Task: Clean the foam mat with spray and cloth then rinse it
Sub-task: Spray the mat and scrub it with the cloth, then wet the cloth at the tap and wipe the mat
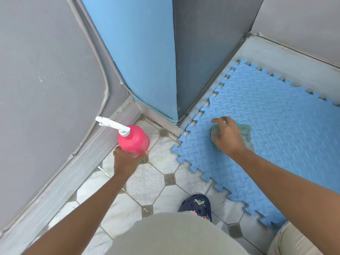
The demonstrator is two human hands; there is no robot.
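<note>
A light blue foam mat (272, 126) of interlocking pieces lies on the floor at the right, its toothed edge running diagonally. My right hand (227, 136) presses a greenish cloth (245, 133) flat on the mat near its left corner; the cloth is partly hidden under the hand. My left hand (126, 160) grips the base of a pink spray bottle (133, 139) with a white trigger head, held above the tiled floor to the left of the mat, nozzle pointing up and left.
A blue and dark grey pillar (161, 57) stands just behind the mat's corner. Grey walls with a raised skirting run along the left and back. White floor tiles (145, 183) with grey diamonds lie below. My dark clog (197, 204) stands at the mat's near edge.
</note>
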